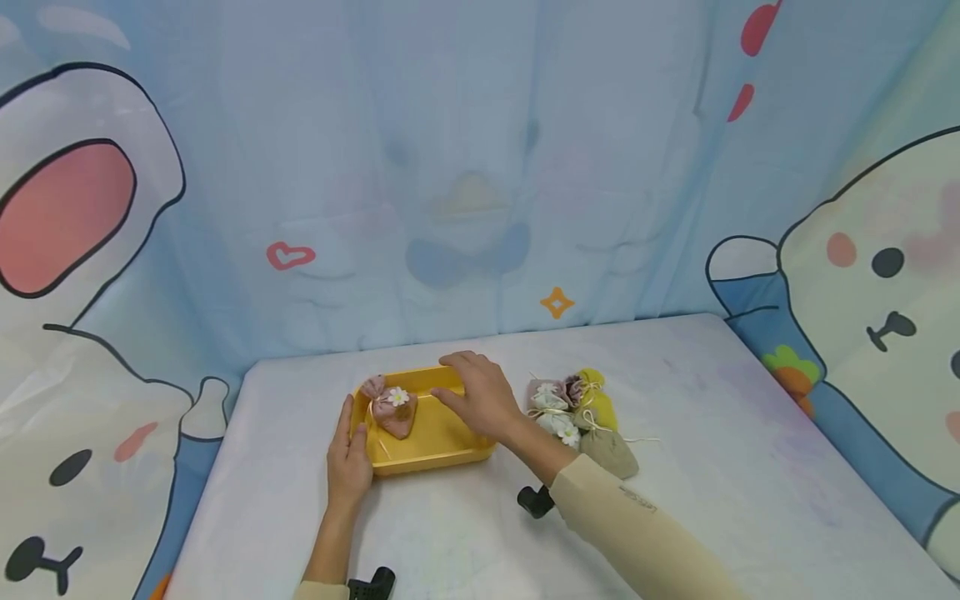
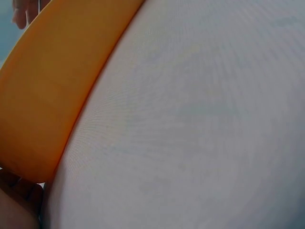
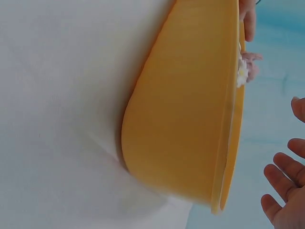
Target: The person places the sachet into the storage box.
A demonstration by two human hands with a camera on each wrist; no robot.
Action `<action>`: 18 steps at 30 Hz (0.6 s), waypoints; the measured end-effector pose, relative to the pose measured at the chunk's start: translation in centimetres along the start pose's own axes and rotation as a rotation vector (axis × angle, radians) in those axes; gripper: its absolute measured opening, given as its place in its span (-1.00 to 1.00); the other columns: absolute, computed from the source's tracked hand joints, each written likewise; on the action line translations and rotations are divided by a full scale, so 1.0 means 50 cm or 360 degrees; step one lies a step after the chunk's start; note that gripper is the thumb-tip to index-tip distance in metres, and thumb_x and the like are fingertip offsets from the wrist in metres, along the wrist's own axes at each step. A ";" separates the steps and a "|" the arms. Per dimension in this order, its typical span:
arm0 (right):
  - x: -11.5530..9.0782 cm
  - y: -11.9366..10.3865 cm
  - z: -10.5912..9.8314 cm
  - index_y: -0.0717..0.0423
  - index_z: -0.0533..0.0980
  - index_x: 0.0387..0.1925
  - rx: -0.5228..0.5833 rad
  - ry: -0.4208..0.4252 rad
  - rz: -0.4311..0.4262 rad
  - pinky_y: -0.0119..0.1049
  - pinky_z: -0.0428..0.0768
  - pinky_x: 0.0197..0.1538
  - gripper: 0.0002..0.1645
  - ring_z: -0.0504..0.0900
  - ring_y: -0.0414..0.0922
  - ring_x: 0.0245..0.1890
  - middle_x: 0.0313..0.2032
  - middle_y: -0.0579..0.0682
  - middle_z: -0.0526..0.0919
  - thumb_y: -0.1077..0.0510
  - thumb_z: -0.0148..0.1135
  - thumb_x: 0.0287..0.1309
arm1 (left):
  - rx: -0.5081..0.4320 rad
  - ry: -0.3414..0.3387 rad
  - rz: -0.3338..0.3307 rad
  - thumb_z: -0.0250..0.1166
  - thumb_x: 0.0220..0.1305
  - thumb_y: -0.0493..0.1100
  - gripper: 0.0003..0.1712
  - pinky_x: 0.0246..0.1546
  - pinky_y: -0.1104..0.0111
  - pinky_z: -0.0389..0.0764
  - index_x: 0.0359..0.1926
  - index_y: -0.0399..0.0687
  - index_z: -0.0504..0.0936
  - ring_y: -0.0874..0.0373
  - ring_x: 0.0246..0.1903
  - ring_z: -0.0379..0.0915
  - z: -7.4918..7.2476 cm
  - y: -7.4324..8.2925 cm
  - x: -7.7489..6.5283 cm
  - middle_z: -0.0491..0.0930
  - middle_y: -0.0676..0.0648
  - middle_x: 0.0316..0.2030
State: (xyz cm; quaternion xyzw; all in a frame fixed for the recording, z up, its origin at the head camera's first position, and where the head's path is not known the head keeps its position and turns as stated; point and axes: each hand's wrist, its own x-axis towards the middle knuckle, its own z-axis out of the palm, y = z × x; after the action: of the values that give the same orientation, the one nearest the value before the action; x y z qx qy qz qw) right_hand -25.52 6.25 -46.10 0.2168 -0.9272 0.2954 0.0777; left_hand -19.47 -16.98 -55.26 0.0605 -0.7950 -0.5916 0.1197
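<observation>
A yellow plastic tray (image 1: 438,429) stands on the table, with a pink drawstring pouch (image 1: 396,417) lying in its left end; a white flower decorates the pouch. My left hand (image 1: 348,462) grips the tray's left end, fingers along the outer wall and thumb at the rim. Over the tray's far right corner reaches my right hand (image 1: 483,396), fingers extended and spread from the thumb, holding nothing. In the right wrist view, the fingers of that right hand (image 3: 286,186) are apart from the tray's side wall (image 3: 176,105).
Right of the tray, several small pouches lie in a cluster: a yellow one (image 1: 596,400), an olive one (image 1: 609,454) and pale ones with white flowers (image 1: 551,408). A white cloth covers the table (image 1: 720,467). Behind it hangs a blue cartoon curtain (image 1: 465,167).
</observation>
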 end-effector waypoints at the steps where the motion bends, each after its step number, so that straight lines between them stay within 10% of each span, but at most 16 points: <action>1: -0.001 0.004 -0.004 0.05 0.54 0.32 0.0002 0.0004 0.0017 0.08 0.51 0.41 -0.38 0.56 0.06 0.29 0.32 0.03 0.59 -0.14 0.35 0.36 | -0.0001 -0.0004 0.0001 -0.14 0.66 -0.22 -0.35 0.66 -0.04 -0.04 0.67 -0.04 0.03 -0.11 0.65 -0.14 0.000 0.000 0.000 0.01 -0.10 0.66; 18: -0.024 0.090 -0.062 0.08 0.53 0.33 0.0074 0.0075 0.0195 0.18 0.40 0.48 -0.38 0.49 0.13 0.37 0.33 0.10 0.58 -0.12 0.35 0.37 | 0.0013 -0.0019 -0.0005 -0.13 0.66 -0.21 -0.34 0.66 -0.04 -0.04 0.67 -0.04 0.01 -0.12 0.65 -0.16 0.000 0.010 -0.002 -0.01 -0.12 0.66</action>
State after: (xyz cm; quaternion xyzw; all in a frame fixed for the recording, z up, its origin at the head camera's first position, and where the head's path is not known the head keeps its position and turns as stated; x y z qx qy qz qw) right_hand -26.43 11.76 -46.21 0.1545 -0.9295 0.3261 0.0763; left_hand -19.34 -16.82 -54.81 0.0586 -0.7980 -0.5889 0.1139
